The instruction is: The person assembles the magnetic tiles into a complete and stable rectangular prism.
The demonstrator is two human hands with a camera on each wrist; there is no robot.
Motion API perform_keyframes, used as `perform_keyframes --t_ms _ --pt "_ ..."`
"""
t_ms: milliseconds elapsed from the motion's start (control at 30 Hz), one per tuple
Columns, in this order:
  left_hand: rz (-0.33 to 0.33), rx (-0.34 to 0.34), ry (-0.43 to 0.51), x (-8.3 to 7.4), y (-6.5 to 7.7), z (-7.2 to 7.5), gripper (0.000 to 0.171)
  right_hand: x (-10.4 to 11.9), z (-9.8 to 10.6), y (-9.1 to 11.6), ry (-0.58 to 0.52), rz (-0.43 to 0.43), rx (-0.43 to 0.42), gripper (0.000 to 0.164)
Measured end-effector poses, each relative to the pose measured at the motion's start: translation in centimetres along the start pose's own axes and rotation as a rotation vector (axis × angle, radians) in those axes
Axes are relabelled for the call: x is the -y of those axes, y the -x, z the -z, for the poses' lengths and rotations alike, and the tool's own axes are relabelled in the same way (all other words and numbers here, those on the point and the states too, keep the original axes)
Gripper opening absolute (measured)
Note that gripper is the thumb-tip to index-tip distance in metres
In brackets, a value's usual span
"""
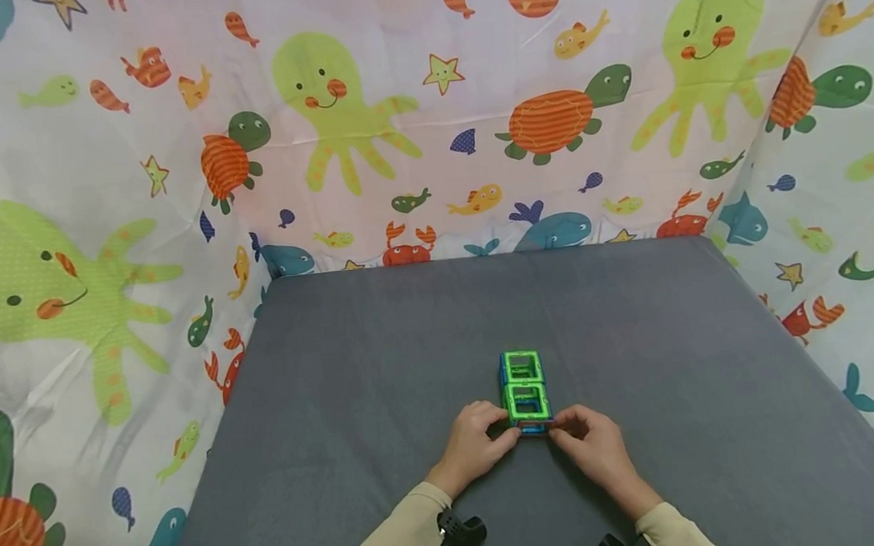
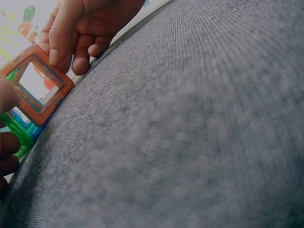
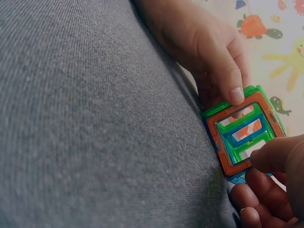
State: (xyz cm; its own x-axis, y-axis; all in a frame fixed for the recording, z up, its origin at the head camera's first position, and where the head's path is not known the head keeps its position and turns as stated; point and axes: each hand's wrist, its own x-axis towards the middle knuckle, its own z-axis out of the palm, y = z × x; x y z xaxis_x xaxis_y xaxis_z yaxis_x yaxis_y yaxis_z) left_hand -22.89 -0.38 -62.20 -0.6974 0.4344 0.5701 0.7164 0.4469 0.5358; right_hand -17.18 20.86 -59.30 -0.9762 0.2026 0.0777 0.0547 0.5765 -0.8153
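A block built of green and blue magnetic tiles (image 1: pixel 523 382) lies lengthwise on the grey cloth, pointing away from me. Its upper side shows two green square frames. Across the near end stands an orange square magnetic tile (image 3: pixel 237 169), its window showing the green and blue frames behind. My left hand (image 1: pixel 473 442) pinches the tile's left edge, thumb on the near face. At the opposite edge, my right hand (image 1: pixel 594 447) pinches it between thumb and fingers. In the left wrist view, the right thumb (image 2: pixel 55 50) presses a corner of the orange frame.
Grey cloth (image 1: pixel 382 351) covers the table around the block. A white curtain (image 1: pixel 430 156) printed with sea animals hangs along the back and both sides. Dark wrist straps (image 1: pixel 462 529) sit over the light sleeves (image 1: pixel 400 534).
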Motion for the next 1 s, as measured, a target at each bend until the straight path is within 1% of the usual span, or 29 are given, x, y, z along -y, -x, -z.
perform_keyframes --t_ms 467,600,800,1000 --pt "-0.008 0.003 -0.021 0.15 0.15 -0.08 0.013 0.02 -0.18 -0.02 0.023 -0.002 0.015 0.010" --pt "-0.002 0.006 -0.021 0.09 0.14 -0.05 0.015 0.14 -0.15 0.06 0.030 -0.005 0.015 0.009" --pt "0.024 0.028 -0.014 0.08 0.09 -0.01 0.016 0.14 -0.19 0.13 0.028 -0.012 0.012 0.010" --pt "0.007 0.005 -0.007 0.17 0.14 -0.18 0.015 0.19 -0.30 0.25 0.024 -0.019 0.000 0.010"
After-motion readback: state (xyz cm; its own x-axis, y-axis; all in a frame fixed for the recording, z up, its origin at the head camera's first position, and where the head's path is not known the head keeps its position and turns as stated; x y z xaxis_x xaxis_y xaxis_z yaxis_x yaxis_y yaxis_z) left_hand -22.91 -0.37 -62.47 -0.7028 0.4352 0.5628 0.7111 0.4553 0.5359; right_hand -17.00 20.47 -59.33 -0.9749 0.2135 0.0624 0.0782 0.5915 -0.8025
